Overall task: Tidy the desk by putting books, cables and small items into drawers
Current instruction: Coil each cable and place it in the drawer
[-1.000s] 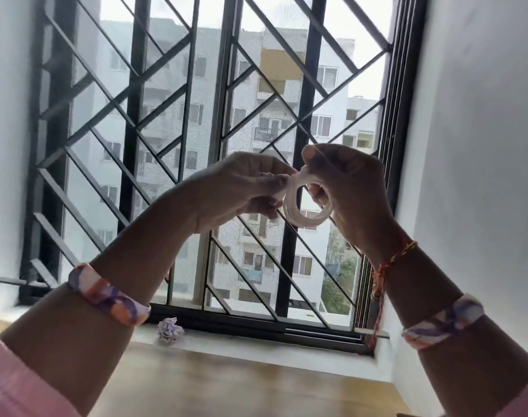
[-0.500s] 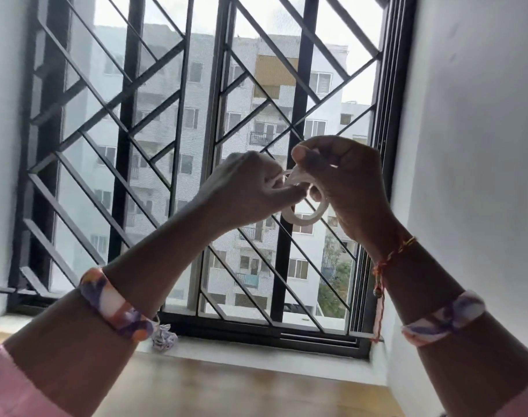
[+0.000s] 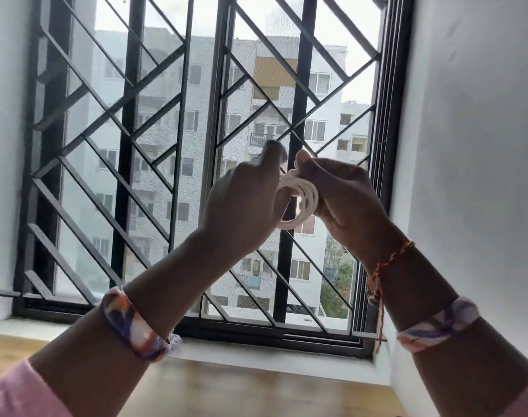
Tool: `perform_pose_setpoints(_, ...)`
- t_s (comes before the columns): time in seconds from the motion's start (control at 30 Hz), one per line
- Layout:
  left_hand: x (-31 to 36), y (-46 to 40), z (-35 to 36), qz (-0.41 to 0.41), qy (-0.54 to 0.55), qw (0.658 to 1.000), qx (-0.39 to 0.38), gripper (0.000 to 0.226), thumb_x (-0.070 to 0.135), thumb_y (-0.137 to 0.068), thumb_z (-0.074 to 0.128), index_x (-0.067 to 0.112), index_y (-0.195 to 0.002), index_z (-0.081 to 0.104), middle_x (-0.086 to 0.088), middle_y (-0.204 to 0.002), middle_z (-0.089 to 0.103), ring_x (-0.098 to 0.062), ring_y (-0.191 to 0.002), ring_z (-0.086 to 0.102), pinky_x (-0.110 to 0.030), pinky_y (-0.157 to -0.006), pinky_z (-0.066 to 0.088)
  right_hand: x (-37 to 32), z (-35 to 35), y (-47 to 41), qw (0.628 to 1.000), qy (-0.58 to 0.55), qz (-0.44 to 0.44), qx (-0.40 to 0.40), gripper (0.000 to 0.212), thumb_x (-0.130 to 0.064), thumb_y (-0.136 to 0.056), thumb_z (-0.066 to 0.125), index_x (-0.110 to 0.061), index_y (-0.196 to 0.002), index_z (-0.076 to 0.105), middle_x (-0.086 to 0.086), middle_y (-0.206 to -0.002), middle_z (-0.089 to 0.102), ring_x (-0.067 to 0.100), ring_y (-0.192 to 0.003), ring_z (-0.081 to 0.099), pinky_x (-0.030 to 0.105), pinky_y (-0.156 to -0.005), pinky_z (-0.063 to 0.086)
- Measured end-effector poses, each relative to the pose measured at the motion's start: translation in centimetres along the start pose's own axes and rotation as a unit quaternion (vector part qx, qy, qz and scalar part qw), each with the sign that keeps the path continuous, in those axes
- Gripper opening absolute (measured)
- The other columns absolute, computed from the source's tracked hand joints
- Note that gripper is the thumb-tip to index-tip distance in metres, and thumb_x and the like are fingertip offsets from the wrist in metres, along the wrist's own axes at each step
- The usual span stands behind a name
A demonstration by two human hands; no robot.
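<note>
A black window grille point(image 3: 178, 121) fronts grey apartment blocks point(image 3: 265, 94).

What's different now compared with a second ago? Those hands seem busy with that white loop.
The left hand has lifted its fingers above the cable coil, as if carrying the loose end round again, and the coil now shows several separate loops. The right hand keeps its grip on the coil. Both hands stay raised before the window grille.

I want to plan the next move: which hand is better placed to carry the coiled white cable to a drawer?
The right hand. Its fingers already curl round the coiled white cable and hold the loops together. The left hand seems only to pinch the loose end near the top, so it could let go.
</note>
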State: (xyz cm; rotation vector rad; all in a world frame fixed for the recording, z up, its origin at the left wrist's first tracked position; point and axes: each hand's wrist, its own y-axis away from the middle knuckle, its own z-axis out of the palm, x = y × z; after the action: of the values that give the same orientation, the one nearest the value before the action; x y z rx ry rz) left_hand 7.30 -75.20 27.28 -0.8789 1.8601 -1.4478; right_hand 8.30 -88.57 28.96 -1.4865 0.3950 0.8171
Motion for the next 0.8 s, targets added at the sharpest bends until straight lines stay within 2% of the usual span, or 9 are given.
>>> perform_pose_setpoints(0.17, -0.1, 0.2, 0.0, 0.095, -0.113, 0.988, 0.049, 0.032, 0.008, -0.071, 0.078, 0.004, -0.101, 0.069, -0.013, -0.066, 0.069, -0.029, -0.055, 0.065, -0.03, -0.043, 0.05, -0.5, 0.4, 0.0, 0.986, -0.109, 0.123, -0.016, 0.029, -0.013, -0.091, 0.053, 0.0, -0.067, 0.062, 0.005, -0.051, 0.063, 0.009, -0.041, 0.058, 0.016, -0.043, 0.05)
perform_pose_setpoints(0.3, -0.5, -0.1, -0.4, 0.07, -0.193, 0.979, 0.01, 0.022, 0.011, -0.07, 0.079, 0.006, -0.091, 0.072, -0.01, -0.069, 0.069, -0.026, -0.06, 0.067, -0.028, -0.043, 0.049, -0.2, 0.4, 0.2, 0.988, -0.088, 0.127, -0.014, 0.028, -0.021, -0.089, 0.054, 0.005, -0.081, 0.061, 0.01, -0.066, 0.067, 0.014, -0.055, 0.064, 0.023, -0.058, 0.057)
perform_pose_setpoints(0.4, -0.9, -0.3, -0.8, 0.03, -0.196, 0.977, -0.081, 0.021, 0.025, -0.09, 0.057, 0.009, -0.1, 0.067, -0.006, -0.077, 0.062, -0.019, -0.067, 0.059, -0.023, -0.056, 0.036, 0.0, 0.4, 1.1, 0.99, 0.042, 0.089, -0.099, 0.04, -0.027, -0.071, 0.064, 0.006, -0.092, 0.06, 0.008, -0.079, 0.064, 0.015, -0.073, 0.061, 0.027, -0.08, 0.053)
perform_pose_setpoints(0.47, -1.4, -0.5, -1.1, 0.037, -0.185, 0.978, -0.092, 0.025, 0.029, -0.092, 0.048, 0.013, -0.1, 0.066, -0.005, -0.079, 0.058, -0.015, -0.066, 0.048, -0.024, -0.059, 0.033, 0.3, 0.4, 1.8, 0.983, 0.115, 0.072, -0.126, 0.034, -0.018, -0.071, 0.067, 0.007, -0.093, 0.061, 0.012, -0.087, 0.065, 0.015, -0.08, 0.061, 0.022, -0.082, 0.052)
perform_pose_setpoints(0.53, -1.5, -0.9, -1.3, 0.055, -0.219, 0.968, -0.105, 0.024, 0.029, -0.09, 0.047, 0.015, -0.098, 0.066, -0.006, -0.084, 0.062, -0.019, -0.071, 0.055, -0.027, -0.059, 0.033, 0.6, 0.5, 2.0, 0.978, 0.159, 0.085, -0.108, 0.02, -0.004, -0.079, 0.063, 0.009, -0.093, 0.06, 0.026, -0.102, 0.064, 0.025, -0.091, 0.064, 0.023, -0.081, 0.053)
perform_pose_setpoints(0.6, -1.1, -1.0, -1.2, 0.085, -0.266, 0.952, -0.128, 0.025, 0.031, -0.089, 0.047, 0.015, -0.095, 0.065, -0.006, -0.088, 0.064, -0.022, -0.08, 0.062, -0.029, -0.06, 0.033, 1.1, 1.0, 1.9, 0.963, 0.248, 0.078, -0.064, 0.013, -0.001, -0.084, 0.059, 0.01, -0.091, 0.06, 0.034, -0.105, 0.06, 0.039, -0.098, 0.062, 0.037, -0.084, 0.054)
perform_pose_setpoints(0.67, -0.8, -1.1, -0.9, 0.108, -0.277, 0.945, -0.14, 0.026, 0.034, -0.089, 0.047, 0.016, -0.093, 0.066, -0.005, -0.089, 0.065, -0.023, -0.084, 0.064, -0.029, -0.061, 0.033, 2.0, 1.5, 1.5, 0.928, 0.37, 0.039, -0.032, 0.022, -0.007, -0.086, 0.053, 0.014, -0.087, 0.061, 0.035, -0.095, 0.063, 0.043, -0.087, 0.064, 0.054, -0.074, 0.054)
perform_pose_setpoints(0.73, -0.9, -1.3, -1.0, 0.106, -0.244, 0.952, -0.152, 0.023, 0.033, -0.087, 0.05, 0.018, -0.087, 0.066, -0.002, -0.08, 0.064, -0.02, -0.079, 0.064, -0.025, -0.06, 0.033, 2.0, 1.9, 1.6, 0.896, 0.442, 0.024, -0.014, 0.029, -0.014, -0.088, 0.048, 0.012, -0.084, 0.059, 0.031, -0.085, 0.065, 0.04, -0.074, 0.063, 0.052, -0.065, 0.052)
perform_pose_setpoints(0.8, -1.7, -1.7, -1.3, 0.068, -0.171, 0.959, -0.214, 0.019, 0.032, -0.086, 0.054, 0.02, -0.076, 0.065, 0.007, -0.06, 0.052, -0.01, -0.06, 0.056, -0.018, -0.051, 0.03, 2.0, 1.8, 1.7, 0.895, 0.445, 0.033, -0.023, 0.031, -0.016, -0.09, 0.044, 0.01, -0.08, 0.059, 0.027, -0.082, 0.064, 0.037, -0.07, 0.059, 0.049, -0.064, 0.052)
